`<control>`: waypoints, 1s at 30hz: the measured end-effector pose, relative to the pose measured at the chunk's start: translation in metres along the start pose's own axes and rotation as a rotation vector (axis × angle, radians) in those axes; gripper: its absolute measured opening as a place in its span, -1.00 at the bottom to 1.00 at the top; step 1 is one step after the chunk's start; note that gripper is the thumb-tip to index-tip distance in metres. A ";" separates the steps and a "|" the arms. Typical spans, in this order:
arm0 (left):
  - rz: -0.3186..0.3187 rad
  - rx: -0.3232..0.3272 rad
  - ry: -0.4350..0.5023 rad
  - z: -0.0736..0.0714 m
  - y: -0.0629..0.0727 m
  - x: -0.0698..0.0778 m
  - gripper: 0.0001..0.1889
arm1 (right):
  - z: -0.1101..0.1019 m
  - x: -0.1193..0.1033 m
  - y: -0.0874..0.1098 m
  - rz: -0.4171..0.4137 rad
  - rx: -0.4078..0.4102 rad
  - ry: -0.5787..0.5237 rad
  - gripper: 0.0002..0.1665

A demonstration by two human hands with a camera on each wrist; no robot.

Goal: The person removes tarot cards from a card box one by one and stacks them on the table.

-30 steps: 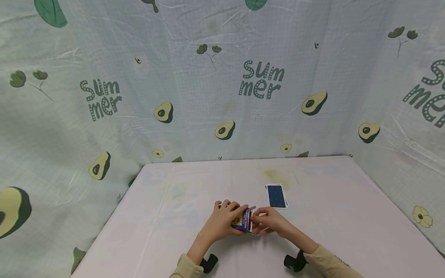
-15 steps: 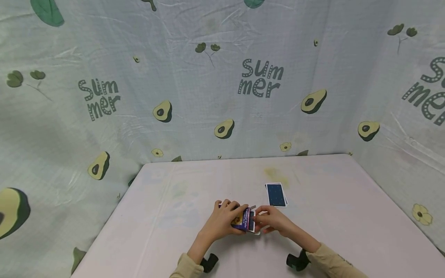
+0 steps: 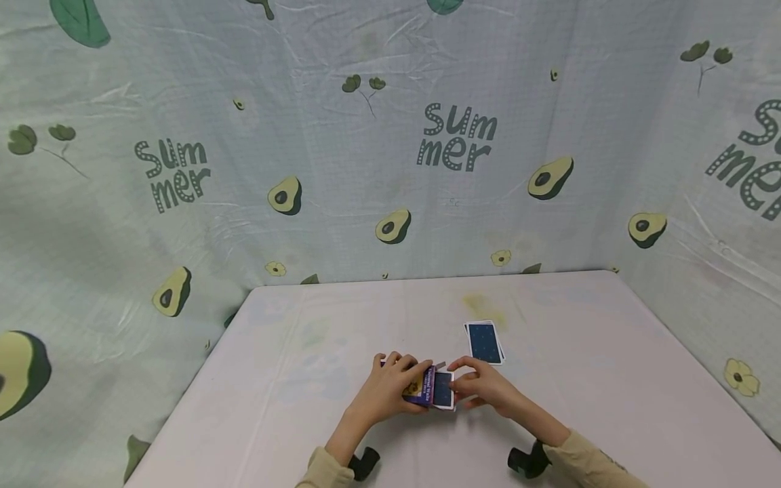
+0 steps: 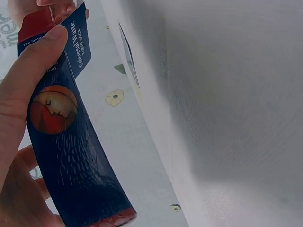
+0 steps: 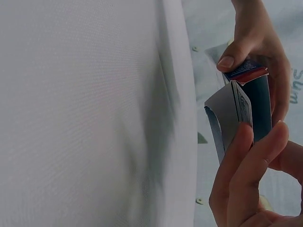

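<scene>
The left hand [image 3: 390,388] is holding a shiny dark-blue cardboard card box [image 4: 80,161] above a white cloth-covered table [image 3: 579,352], with its fingers curling round it and its thumb pressing near the open end. A block of paper cards with dark blue backs and white edges [image 3: 443,392] is sticking partway out of that end, and the right hand [image 3: 486,390] is pinching it there, fingers close together. A flat pile of blue-backed paper cards [image 3: 485,342] is lying on the table, just past the right hand. The box is looking light and a bit squashy (thin cardboard dents easily), so a gentle grip on its sides is seeming best. The block is looking bendy and likely slippery, so cards could be sliding apart; holding both long edges together is seeming safest.
</scene>
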State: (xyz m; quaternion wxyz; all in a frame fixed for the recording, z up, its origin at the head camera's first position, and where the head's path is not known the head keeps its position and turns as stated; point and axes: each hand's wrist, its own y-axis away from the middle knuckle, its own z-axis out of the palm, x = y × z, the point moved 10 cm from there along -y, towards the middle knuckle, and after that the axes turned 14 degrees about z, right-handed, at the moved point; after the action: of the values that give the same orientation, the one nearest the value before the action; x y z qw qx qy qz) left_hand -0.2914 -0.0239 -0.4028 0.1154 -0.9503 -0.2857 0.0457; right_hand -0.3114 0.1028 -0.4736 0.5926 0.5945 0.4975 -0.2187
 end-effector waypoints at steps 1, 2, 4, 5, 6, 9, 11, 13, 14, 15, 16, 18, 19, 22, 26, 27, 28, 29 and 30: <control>-0.001 0.002 0.001 0.000 0.000 0.000 -0.23 | 0.000 0.000 0.000 0.000 0.002 0.003 -0.52; -0.001 0.005 0.002 -0.001 0.000 0.000 -0.23 | -0.001 0.000 0.000 -0.001 0.002 0.005 -0.52; -0.003 0.009 0.000 -0.001 0.001 0.000 -0.23 | -0.001 0.000 0.001 -0.005 0.005 0.009 -0.54; -0.003 0.013 0.001 -0.002 0.001 -0.001 -0.23 | -0.002 0.000 0.001 -0.007 0.007 0.013 -0.55; -0.002 0.017 0.001 -0.002 0.001 -0.001 -0.23 | -0.002 0.000 0.001 -0.011 0.007 0.015 -0.55; 0.001 0.023 -0.005 -0.002 0.002 -0.002 -0.23 | -0.004 0.000 0.002 -0.022 0.004 0.016 -0.56; 0.002 0.025 -0.006 -0.002 0.002 -0.002 -0.23 | -0.005 -0.001 0.003 -0.019 0.013 0.018 -0.56; -0.001 0.020 -0.009 -0.001 0.002 -0.003 -0.23 | -0.007 -0.001 0.003 -0.010 0.023 0.015 -0.57; -0.002 0.018 -0.009 -0.001 0.002 -0.003 -0.23 | -0.008 -0.001 0.003 -0.003 0.031 0.017 -0.57; -0.004 0.015 -0.011 0.000 0.002 -0.004 -0.23 | -0.009 0.000 0.002 0.003 0.034 0.017 -0.58; -0.006 0.012 -0.014 0.000 0.002 -0.004 -0.23 | -0.010 0.000 0.002 0.005 0.035 0.015 -0.58; -0.008 0.009 -0.017 0.001 0.002 -0.004 -0.23 | -0.012 0.000 0.002 0.004 0.031 0.014 -0.58; -0.008 0.009 -0.018 0.001 0.002 -0.004 -0.23 | -0.013 0.000 0.001 0.002 0.030 0.015 -0.58; -0.008 0.010 -0.024 0.000 0.001 -0.004 -0.23 | -0.017 0.000 0.001 -0.006 0.030 0.020 -0.59; -0.007 0.013 -0.029 0.000 0.001 -0.004 -0.22 | -0.021 -0.001 0.002 -0.012 0.031 0.029 -0.58; -0.008 0.012 -0.029 0.000 0.001 -0.004 -0.22 | -0.021 -0.001 0.003 -0.014 0.030 0.030 -0.58; -0.008 0.011 -0.029 0.000 0.001 -0.004 -0.22 | -0.022 -0.002 0.003 -0.015 0.029 0.032 -0.58; -0.010 0.010 -0.028 0.000 0.001 -0.004 -0.22 | -0.023 -0.002 0.004 -0.015 0.027 0.033 -0.58; -0.011 0.009 -0.028 0.001 0.001 -0.004 -0.22 | -0.024 -0.002 0.004 -0.016 0.026 0.033 -0.58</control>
State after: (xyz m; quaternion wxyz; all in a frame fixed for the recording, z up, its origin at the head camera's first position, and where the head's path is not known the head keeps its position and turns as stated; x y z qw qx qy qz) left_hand -0.2942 -0.0264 -0.4034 0.1158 -0.9474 -0.2922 0.0596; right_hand -0.3165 0.1250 -0.4649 0.5750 0.6016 0.5090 -0.2200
